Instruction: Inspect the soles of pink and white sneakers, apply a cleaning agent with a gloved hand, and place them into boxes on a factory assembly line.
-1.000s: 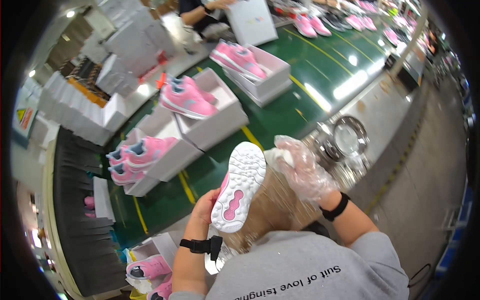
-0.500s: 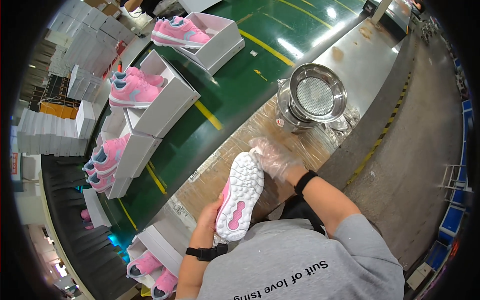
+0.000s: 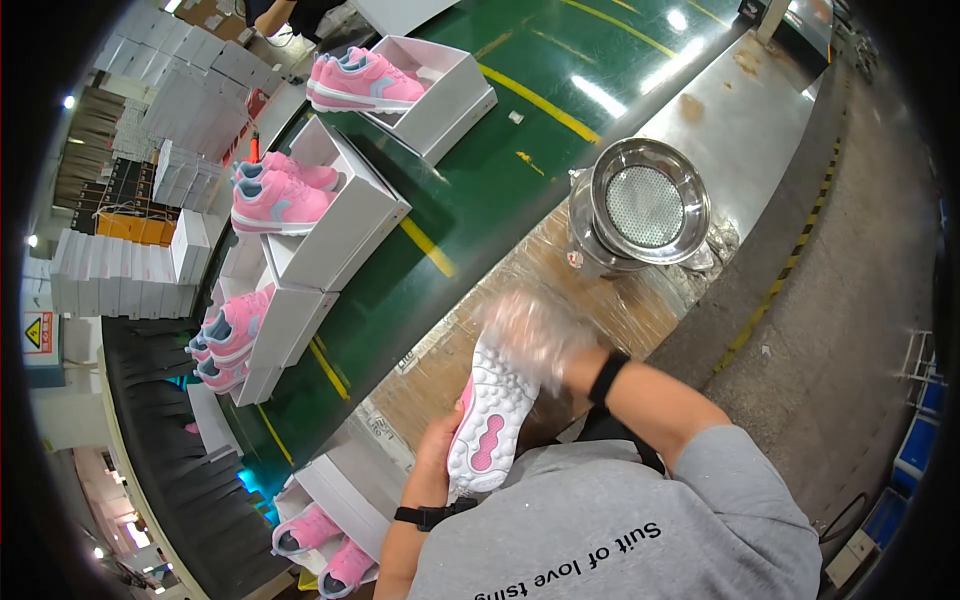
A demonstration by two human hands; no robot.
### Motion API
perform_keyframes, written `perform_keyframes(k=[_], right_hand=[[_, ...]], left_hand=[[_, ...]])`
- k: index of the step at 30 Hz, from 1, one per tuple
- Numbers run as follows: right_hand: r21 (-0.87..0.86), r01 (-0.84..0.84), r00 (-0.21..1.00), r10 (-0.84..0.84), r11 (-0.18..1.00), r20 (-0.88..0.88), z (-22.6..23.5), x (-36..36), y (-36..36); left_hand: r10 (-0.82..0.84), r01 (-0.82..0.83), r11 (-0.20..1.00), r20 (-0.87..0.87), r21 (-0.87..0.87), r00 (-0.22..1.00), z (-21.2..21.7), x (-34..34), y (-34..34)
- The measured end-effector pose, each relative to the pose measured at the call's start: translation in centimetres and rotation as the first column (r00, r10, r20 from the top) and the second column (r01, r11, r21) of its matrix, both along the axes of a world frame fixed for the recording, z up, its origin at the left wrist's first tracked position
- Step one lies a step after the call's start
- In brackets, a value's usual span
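Note:
A pink sneaker (image 3: 491,425) is held before my chest with its knobby white sole turned up and a pink patch at the heel end. My left hand (image 3: 440,440) is closed around the pink side of it, with most of the fingers hidden behind the shoe. Over the toe end is my right hand (image 3: 535,340) in a clear plastic glove. Motion smears its fingers, so their shape and anything in them cannot be made out.
A steel bowl with a perforated bottom (image 3: 645,205) stands on the bench beyond my right hand. Along the green conveyor (image 3: 480,150) sit white boxes (image 3: 345,225) with pink sneakers (image 3: 285,200). Another box (image 3: 345,500) with sneakers lies by my left arm. Stacked boxes (image 3: 125,275) stand far left.
My gloved right hand has moved from the toe's right edge to across the toe, now covering it and more blurred. The view has shifted slightly; my left hand keeps its hold.

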State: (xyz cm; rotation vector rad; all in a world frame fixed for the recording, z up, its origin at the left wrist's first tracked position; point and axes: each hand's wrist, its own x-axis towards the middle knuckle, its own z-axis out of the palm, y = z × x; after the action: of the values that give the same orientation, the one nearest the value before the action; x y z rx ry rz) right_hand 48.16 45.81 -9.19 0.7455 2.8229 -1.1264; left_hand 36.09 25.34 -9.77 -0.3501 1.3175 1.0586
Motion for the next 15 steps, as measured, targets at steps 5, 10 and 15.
perform_keyframes(k=[5, 10, 15], right_hand=[[0.077, -0.246, 0.852, 0.254, 0.966, -0.458, 1.4, 0.7, -4.1], [0.089, -0.065, 0.993, 0.073, 0.994, -0.091, -3.5, 0.9, 4.0], [-0.122, 0.045, 0.974, -0.071, 0.991, -0.215, -2.6, 4.0, 4.1]], left_hand=[[-0.064, 0.050, 0.995, -0.172, -0.088, 0.983, -2.3, -0.8, -2.3], [0.030, -0.031, 0.999, -0.037, -0.014, 0.999, -1.3, 0.4, 0.3], [0.125, -0.130, 0.991, 0.185, 0.014, 0.975, -0.7, -0.2, 0.3]])
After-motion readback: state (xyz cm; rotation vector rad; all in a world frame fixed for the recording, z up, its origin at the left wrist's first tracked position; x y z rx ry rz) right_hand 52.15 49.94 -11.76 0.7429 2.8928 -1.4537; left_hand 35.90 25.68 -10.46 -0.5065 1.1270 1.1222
